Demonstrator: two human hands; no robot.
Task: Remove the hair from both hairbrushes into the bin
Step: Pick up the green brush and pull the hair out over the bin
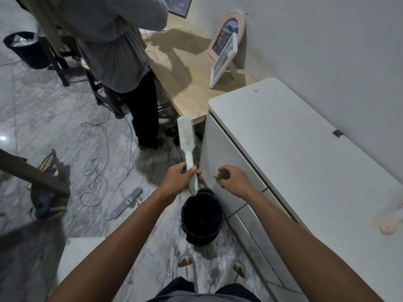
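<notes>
My left hand [177, 178] grips the handle of a pale green hairbrush [187, 136], held upright with its bristles facing me above the floor. My right hand [234, 179] is curled beside it, pinching a small tuft of hair [218, 177] between fingers and thumb. A black bin [202, 216] with a dark liner stands on the floor directly below both hands. A pink hairbrush [390, 222] lies on the white cabinet top at the far right, blurred.
A white cabinet [294, 149] with drawers runs along my right. A wooden desk [185, 83] with two framed mirrors stands beyond it. Another person [117, 51] stands at the desk. Cables and a power strip [126, 203] lie on the marble floor. A second bin [24, 49] stands far left.
</notes>
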